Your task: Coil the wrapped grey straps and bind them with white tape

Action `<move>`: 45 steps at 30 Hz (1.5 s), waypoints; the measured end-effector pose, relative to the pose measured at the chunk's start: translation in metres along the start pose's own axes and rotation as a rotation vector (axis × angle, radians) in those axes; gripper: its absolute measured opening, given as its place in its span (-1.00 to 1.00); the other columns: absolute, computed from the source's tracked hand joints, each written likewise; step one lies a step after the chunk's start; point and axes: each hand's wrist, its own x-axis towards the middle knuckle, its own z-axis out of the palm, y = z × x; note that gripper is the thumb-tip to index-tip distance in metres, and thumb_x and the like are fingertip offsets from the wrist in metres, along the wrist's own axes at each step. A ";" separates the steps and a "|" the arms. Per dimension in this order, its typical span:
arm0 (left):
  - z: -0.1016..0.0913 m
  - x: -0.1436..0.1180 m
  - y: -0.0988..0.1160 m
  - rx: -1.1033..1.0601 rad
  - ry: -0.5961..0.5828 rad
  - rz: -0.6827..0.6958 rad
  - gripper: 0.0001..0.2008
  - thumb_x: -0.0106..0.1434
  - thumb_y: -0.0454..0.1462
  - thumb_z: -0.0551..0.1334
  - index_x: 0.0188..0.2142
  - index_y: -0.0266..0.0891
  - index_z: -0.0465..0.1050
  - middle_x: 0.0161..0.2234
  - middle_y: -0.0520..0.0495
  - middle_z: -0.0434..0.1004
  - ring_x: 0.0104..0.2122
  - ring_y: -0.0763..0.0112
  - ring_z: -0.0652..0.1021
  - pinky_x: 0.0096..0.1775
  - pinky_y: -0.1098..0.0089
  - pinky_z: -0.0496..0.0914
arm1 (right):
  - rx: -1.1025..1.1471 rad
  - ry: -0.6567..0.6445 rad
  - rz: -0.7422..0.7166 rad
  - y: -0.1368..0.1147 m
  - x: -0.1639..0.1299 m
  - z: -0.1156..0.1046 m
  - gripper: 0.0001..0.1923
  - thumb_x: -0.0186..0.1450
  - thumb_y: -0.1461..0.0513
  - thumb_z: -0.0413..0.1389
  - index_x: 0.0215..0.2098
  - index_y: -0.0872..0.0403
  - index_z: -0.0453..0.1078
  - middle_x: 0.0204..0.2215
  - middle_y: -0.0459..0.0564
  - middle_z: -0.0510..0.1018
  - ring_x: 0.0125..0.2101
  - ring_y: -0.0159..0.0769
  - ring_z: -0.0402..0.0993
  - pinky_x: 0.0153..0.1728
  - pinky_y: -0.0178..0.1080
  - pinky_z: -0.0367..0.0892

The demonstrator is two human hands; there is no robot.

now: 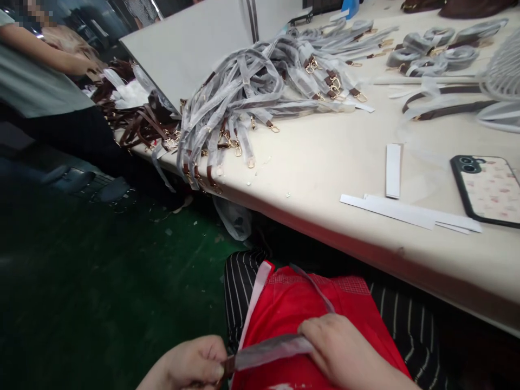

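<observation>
Low in the head view, over my lap, both hands hold one brown strap (268,349) wrapped in grey-white film. My left hand (195,364) pinches its brown end between thumb and fingers. My right hand (345,355) closes over the wrapped part farther right. The strap's far part loops up over a red cloth bag (300,303) that lies on my striped trousers. A large heap of similar wrapped straps (252,92) with gold clasps lies on the table, some hanging over its front edge.
The cream table (325,162) carries white paper strips (406,211), a phone (489,189) in a patterned case, and coiled wrapped straps (434,51) at the back right. Unwrapped brown straps (138,122) pile at the left corner, where another person's arm (49,54) reaches. Green floor lies left.
</observation>
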 end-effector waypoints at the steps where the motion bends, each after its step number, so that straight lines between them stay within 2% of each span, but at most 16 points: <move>1: 0.001 -0.001 0.004 -0.035 -0.029 0.039 -0.49 0.07 0.06 0.38 -0.69 -0.33 0.40 -0.88 0.08 0.16 -0.94 0.63 0.07 -0.89 0.57 -0.17 | 0.007 -0.023 -0.026 -0.001 -0.001 -0.001 -0.90 0.31 0.33 0.06 -0.34 0.05 0.37 -0.44 -0.09 0.58 -0.46 -0.26 0.49 -0.42 -0.26 0.15; 4: 0.008 0.001 0.019 -0.125 -0.141 0.155 -0.44 0.10 0.04 0.37 -0.78 -0.28 0.30 -0.91 0.03 0.14 -0.95 0.62 0.12 -0.91 0.59 -0.11 | 0.072 -0.061 -0.080 -0.001 0.001 -0.003 -0.92 0.26 0.33 0.09 -0.35 0.04 0.38 -0.45 -0.11 0.59 -0.47 -0.29 0.49 -0.44 -0.28 0.14; 9: 0.026 0.015 0.047 -0.300 -0.239 0.341 -0.46 0.26 -0.07 0.27 -0.77 -0.25 0.27 -0.93 0.04 0.15 -0.97 0.60 0.16 -0.90 0.63 -0.01 | 0.199 0.019 -0.063 0.004 0.008 -0.003 -0.80 0.37 0.30 -0.06 -0.30 0.04 0.39 -0.42 -0.08 0.58 -0.42 -0.27 0.49 -0.37 -0.28 0.21; 11: 0.030 0.021 0.057 -0.349 -0.230 0.417 -0.47 0.30 -0.11 0.24 -0.75 -0.25 0.26 -0.93 0.07 0.14 -0.97 0.60 0.15 -0.88 0.64 0.02 | 0.232 0.045 -0.035 0.006 0.011 -0.005 -0.80 0.40 0.29 -0.07 -0.28 0.04 0.38 -0.40 -0.07 0.58 -0.40 -0.26 0.49 -0.34 -0.28 0.23; 14: 0.033 0.030 0.068 -0.348 -0.101 0.477 -0.48 0.33 -0.12 0.21 -0.72 -0.25 0.24 -0.93 0.11 0.13 -0.97 0.63 0.10 -0.88 0.63 0.01 | 0.264 0.070 0.036 0.010 0.015 -0.009 -0.78 0.42 0.29 -0.08 -0.31 0.04 0.37 -0.40 -0.06 0.56 -0.38 -0.24 0.49 -0.31 -0.27 0.26; 16: 0.032 0.035 0.073 -0.299 0.027 0.461 -0.50 0.32 -0.10 0.22 -0.69 -0.26 0.24 -0.90 0.12 0.16 -0.95 0.65 0.10 -0.86 0.64 -0.01 | 0.274 0.077 0.062 0.015 0.018 -0.010 -0.76 0.44 0.28 -0.09 -0.31 0.04 0.37 -0.40 -0.06 0.56 -0.36 -0.23 0.50 -0.28 -0.26 0.28; 18: 0.031 0.037 0.075 -0.197 0.104 0.373 -0.52 0.31 -0.08 0.23 -0.66 -0.28 0.28 -0.87 0.10 0.21 -0.93 0.64 0.13 -0.84 0.62 -0.01 | 0.254 0.092 0.043 0.024 0.021 -0.009 -0.79 0.47 0.25 -0.08 -0.18 0.03 0.40 -0.32 -0.04 0.59 -0.30 -0.20 0.53 -0.23 -0.24 0.31; 20: 0.030 0.037 0.075 -0.069 0.118 0.226 -0.53 0.30 -0.06 0.23 -0.63 -0.31 0.34 -0.85 0.07 0.26 -0.91 0.61 0.19 -0.83 0.60 -0.02 | 0.175 0.095 -0.015 0.033 0.024 -0.005 -0.74 0.47 0.24 -0.06 0.07 0.01 0.33 -0.23 0.00 0.61 -0.25 -0.17 0.54 -0.20 -0.21 0.32; 22: 0.030 0.036 0.073 0.020 0.121 0.098 -0.53 0.28 -0.03 0.24 -0.61 -0.32 0.38 -0.85 0.06 0.28 -0.90 0.58 0.21 -0.83 0.58 -0.03 | 0.039 0.085 -0.087 0.040 0.028 0.001 -0.58 0.45 0.27 -0.03 0.26 0.00 0.17 -0.24 0.01 0.60 -0.28 -0.15 0.54 -0.24 -0.19 0.31; 25: 0.030 0.032 0.068 0.046 0.164 0.012 -0.53 0.23 0.00 0.28 -0.61 -0.32 0.39 -0.85 0.08 0.26 -0.90 0.58 0.19 -0.83 0.55 -0.05 | -0.129 0.066 -0.197 0.045 0.034 0.007 -0.48 0.42 0.30 0.00 0.32 -0.06 0.09 -0.39 -0.08 0.55 -0.43 -0.19 0.49 -0.36 -0.22 0.25; 28: 0.030 0.030 0.064 0.034 0.199 0.000 -0.52 0.20 0.04 0.30 -0.61 -0.31 0.39 -0.86 0.09 0.24 -0.90 0.57 0.18 -0.83 0.53 -0.07 | -0.164 0.104 -0.281 0.043 0.040 0.008 -0.51 0.45 0.27 -0.03 0.32 -0.07 0.10 -0.45 -0.12 0.50 -0.48 -0.25 0.43 -0.41 -0.24 0.17; 31: 0.031 0.030 0.063 0.042 0.184 -0.001 -0.51 0.21 0.04 0.28 -0.62 -0.30 0.37 -0.86 0.08 0.25 -0.90 0.57 0.19 -0.82 0.53 -0.07 | -0.152 0.160 -0.318 0.040 0.043 0.007 -0.55 0.47 0.26 -0.08 0.31 -0.04 0.13 -0.47 -0.13 0.48 -0.50 -0.29 0.39 -0.43 -0.25 0.13; 38: 0.034 0.040 0.062 0.046 0.110 -0.013 -0.52 0.24 0.02 0.27 -0.62 -0.30 0.38 -0.85 0.09 0.26 -0.89 0.57 0.21 -0.82 0.57 0.00 | -0.182 0.105 -0.260 0.038 0.041 0.008 -0.49 0.46 0.28 -0.05 0.34 -0.08 0.07 -0.45 -0.11 0.50 -0.48 -0.26 0.41 -0.41 -0.24 0.15; 42: 0.029 0.040 0.056 -0.031 0.083 0.051 -0.53 0.25 -0.02 0.27 -0.64 -0.31 0.37 -0.87 0.09 0.22 -0.91 0.58 0.18 -0.84 0.57 -0.02 | -0.167 0.082 -0.239 0.036 0.039 0.006 -0.51 0.44 0.30 -0.02 0.31 -0.05 0.12 -0.44 -0.10 0.51 -0.45 -0.26 0.44 -0.39 -0.25 0.20; 45: 0.025 0.036 0.053 -0.127 0.076 0.146 -0.55 0.25 -0.06 0.28 -0.64 -0.31 0.37 -0.88 0.09 0.19 -0.92 0.59 0.14 -0.86 0.57 -0.05 | -0.139 0.068 -0.234 0.034 0.037 0.004 -0.60 0.44 0.29 -0.02 0.23 0.01 0.21 -0.41 -0.08 0.52 -0.43 -0.24 0.46 -0.36 -0.23 0.23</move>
